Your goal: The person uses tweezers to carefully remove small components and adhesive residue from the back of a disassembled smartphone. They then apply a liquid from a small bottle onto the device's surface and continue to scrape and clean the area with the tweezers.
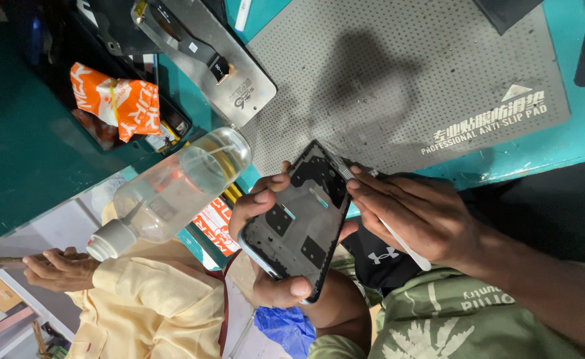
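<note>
My left hand [258, 207] grips a dark phone housing [302, 219] by its edges, inner side up, tilted over my lap at the table's front edge. My right hand [412, 213] holds a thin white-handled tool [407, 248]. The tool's metal tip rests on the upper right edge of the housing. Both hands are close together, just below the grey anti-slip pad [405, 80].
A clear plastic bottle [172, 193] with a white cap lies left of the housing. Further back are a metal plate with a flex cable [219, 60] and an orange packet [116, 100] on a dark tray. Another person's hand [59, 269] and yellow sleeve show at lower left.
</note>
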